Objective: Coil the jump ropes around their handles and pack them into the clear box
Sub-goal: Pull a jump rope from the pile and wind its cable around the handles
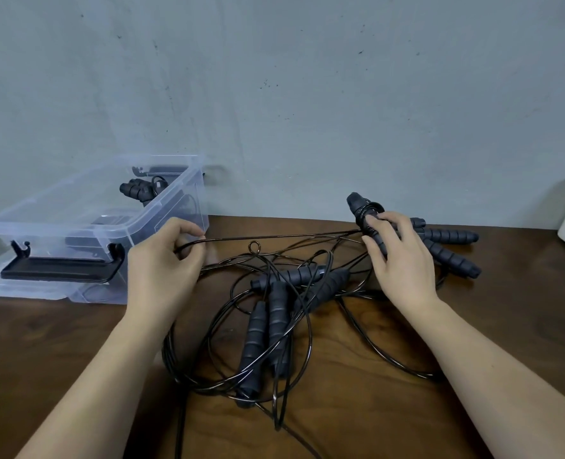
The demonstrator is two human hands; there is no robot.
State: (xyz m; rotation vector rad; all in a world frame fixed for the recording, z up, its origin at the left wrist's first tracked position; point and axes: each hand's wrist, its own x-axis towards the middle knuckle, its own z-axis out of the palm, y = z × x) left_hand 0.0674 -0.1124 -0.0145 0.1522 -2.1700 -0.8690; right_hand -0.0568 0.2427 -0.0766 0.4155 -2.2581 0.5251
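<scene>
At 2 o'clock the right hand (403,260) curls its fingers (379,240) round a dark foam jump-rope handle (357,202), a few turns of black rope wound just above the fingertips. From there the rope (274,235) runs taut toward 10 o'clock, where the left hand (165,260) pinches it between clenched fingers (188,231). A loose tangle of ropes and handles (274,309) lies on the worktop (473,309) between the forearms, and the clear box (75,210) at 9 o'clock already holds a coiled bundle (138,188).
</scene>
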